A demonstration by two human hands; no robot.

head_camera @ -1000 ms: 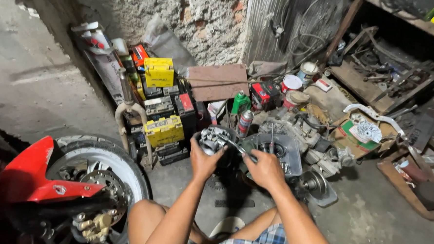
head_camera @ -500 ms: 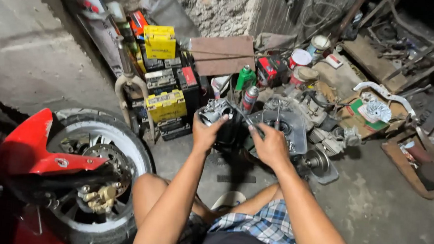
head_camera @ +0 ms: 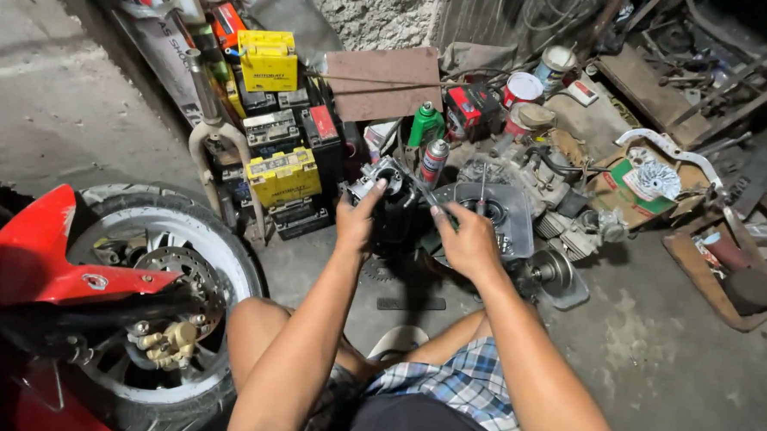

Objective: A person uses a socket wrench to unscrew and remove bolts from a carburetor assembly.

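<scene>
My left hand (head_camera: 359, 221) was wrapped around a small metal engine part (head_camera: 383, 183), thumb up against its grey top and the other fingers curled behind its dark body, so the part sat firmly in that grasp. My right hand (head_camera: 467, 243) was just to the right of it, fingers pinched around a thin tool (head_camera: 425, 194) whose shaft ran up and left from my fingertips toward the part; I could not tell whether its tip touched the part. The part was held in the air between my two hands, above the concrete floor (head_camera: 653, 357).

Just past my right fingertips lay a grey engine cover (head_camera: 508, 214) with a screwdriver (head_camera: 481, 190) standing in it, and beyond that a heap of engine pieces (head_camera: 564, 223). Straight ahead of my left fingers stood a spray can (head_camera: 433, 162) and a green bottle (head_camera: 424, 125), close together. Further out from my left thumb was a stack of batteries, with a yellow battery (head_camera: 283, 176) near and another yellow battery on top (head_camera: 268, 60). A brown board (head_camera: 385, 82) leaned against the wall behind the bottle.

Well off to the left of my left hand stood a motorcycle wheel (head_camera: 159, 318) with its brake disc (head_camera: 178, 288) and a red fender (head_camera: 50, 257) over it. Below my wrists were my bare knees and plaid shorts (head_camera: 454, 387).
</scene>
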